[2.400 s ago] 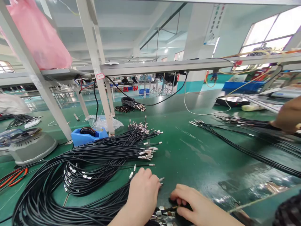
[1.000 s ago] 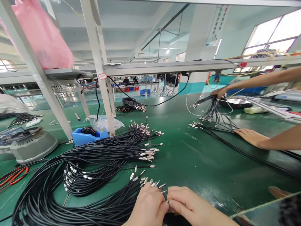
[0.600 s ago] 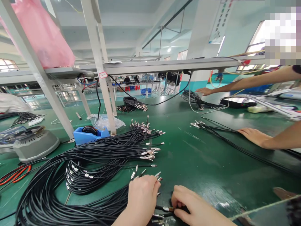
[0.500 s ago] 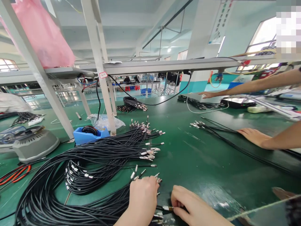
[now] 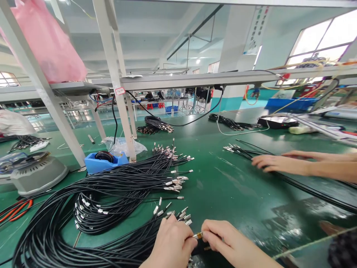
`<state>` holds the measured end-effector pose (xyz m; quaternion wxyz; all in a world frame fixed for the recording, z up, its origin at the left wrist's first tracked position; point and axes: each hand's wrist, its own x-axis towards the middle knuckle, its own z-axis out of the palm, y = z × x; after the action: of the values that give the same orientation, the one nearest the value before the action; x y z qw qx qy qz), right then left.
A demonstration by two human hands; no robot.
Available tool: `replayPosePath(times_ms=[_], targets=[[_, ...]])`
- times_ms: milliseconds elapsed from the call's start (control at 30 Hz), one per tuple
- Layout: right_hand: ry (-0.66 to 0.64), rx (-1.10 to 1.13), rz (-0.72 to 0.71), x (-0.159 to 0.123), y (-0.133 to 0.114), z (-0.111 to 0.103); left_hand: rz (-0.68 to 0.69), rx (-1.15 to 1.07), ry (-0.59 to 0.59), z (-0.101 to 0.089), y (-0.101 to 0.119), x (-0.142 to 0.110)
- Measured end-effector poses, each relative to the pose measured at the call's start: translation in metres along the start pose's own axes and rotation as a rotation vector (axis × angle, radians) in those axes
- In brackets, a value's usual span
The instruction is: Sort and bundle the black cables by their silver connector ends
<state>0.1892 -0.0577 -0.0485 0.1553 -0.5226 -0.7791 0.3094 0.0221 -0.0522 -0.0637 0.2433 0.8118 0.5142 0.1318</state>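
My left hand (image 5: pixel 173 242) is closed around a black cable near its end, at the bottom middle of the head view. The cable's metal connector (image 5: pixel 198 235), silver with a brownish-gold tip, sticks out between my two hands. My right hand (image 5: pixel 227 238) pinches that tip with thumb and forefinger. Under and behind my left hand lies a large curved bundle of black cables (image 5: pixel 58 223), with silver connectors on their ends. A second group of cable ends (image 5: pixel 175 182) points right, just beyond it.
A co-worker's hands (image 5: pixel 275 163) rest on several black cables at the right. A blue tape dispenser (image 5: pixel 95 163) stands beside a white post (image 5: pixel 113 56). More cable bundles (image 5: pixel 157 123) lie farther back on the green table (image 5: pixel 206 193). A grey round device (image 5: pixel 39 175) sits left.
My left hand has shifted slightly down and right, and the connector now shows right between my hands. The co-worker's far hand has come from the back bundle to the cables at the right.
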Motion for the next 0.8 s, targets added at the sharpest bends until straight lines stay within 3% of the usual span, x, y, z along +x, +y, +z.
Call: replayPosePath(times_ms=[267, 533, 667, 800], targets=[[-0.012, -0.025, -0.026, 0.000, 0.000, 0.000, 0.055, -0.031, -0.048, 0.000, 0.000, 0.001], [0.009, -0.024, -0.056, 0.002, -0.002, 0.002, 0.078, -0.052, 0.094, 0.010, 0.005, 0.004], [0.006, -0.009, -0.054, 0.003, 0.003, 0.004, 0.117, -0.010, 0.069, 0.016, 0.005, 0.005], [-0.010, 0.147, -0.037, 0.004, 0.007, 0.005, 0.157, 0.023, 0.106, 0.003, 0.003, 0.007]])
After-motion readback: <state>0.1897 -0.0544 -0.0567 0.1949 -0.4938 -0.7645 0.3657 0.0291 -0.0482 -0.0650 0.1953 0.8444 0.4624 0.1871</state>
